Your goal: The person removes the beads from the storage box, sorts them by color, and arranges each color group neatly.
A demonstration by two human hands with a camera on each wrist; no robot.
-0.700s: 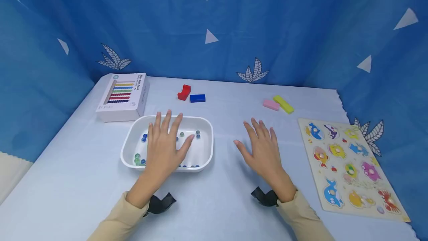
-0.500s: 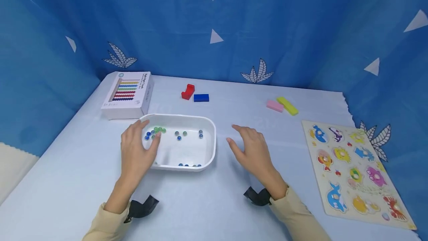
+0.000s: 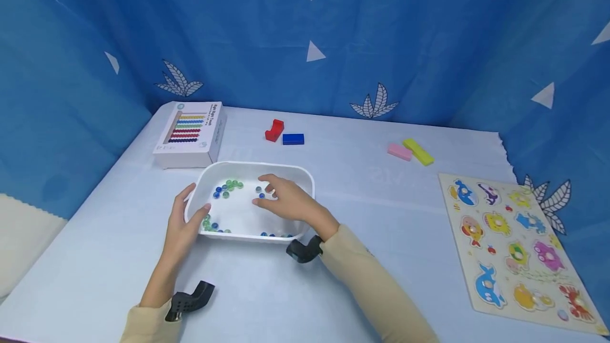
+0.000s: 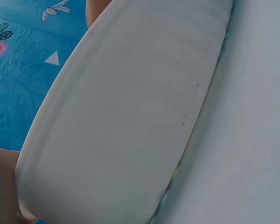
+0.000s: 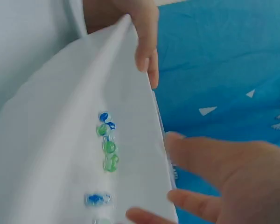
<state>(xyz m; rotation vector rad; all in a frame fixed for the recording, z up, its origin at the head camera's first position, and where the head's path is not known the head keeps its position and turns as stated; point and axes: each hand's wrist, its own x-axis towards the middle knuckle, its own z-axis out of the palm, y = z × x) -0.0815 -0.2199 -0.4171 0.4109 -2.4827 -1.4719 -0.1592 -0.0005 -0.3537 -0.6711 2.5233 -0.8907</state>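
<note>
A white plastic tray (image 3: pixel 243 218) stands on the table with green marbles (image 3: pixel 231 184) and blue marbles (image 3: pixel 217 193) scattered in several groups. At its left end my left hand (image 3: pixel 178 232) grips the rim, thumb over the edge and fingers outside. My right hand (image 3: pixel 293 202) reaches over the tray's right part, thumb and forefinger apart above a few marbles. Some marbles there are hidden behind it. The tray's outer wall (image 4: pixel 116 112) fills most of the left wrist view. In the right wrist view, the right hand's spread fingers (image 5: pixel 200 156) hold nothing, near the marbles (image 5: pixel 109 147).
Behind the tray are a white abacus box (image 3: pixel 190 134), a red block (image 3: pixel 274 130) and a blue block (image 3: pixel 293 139). Pink (image 3: pixel 399 151) and yellow (image 3: pixel 418 151) blocks lie further right. A sea-animal peg puzzle (image 3: pixel 507 226) lies at the right.
My left hand has moved from above the tray to its left rim and grips it. My right hand has moved left from beside the tray to over it. The view has shifted slightly.
</note>
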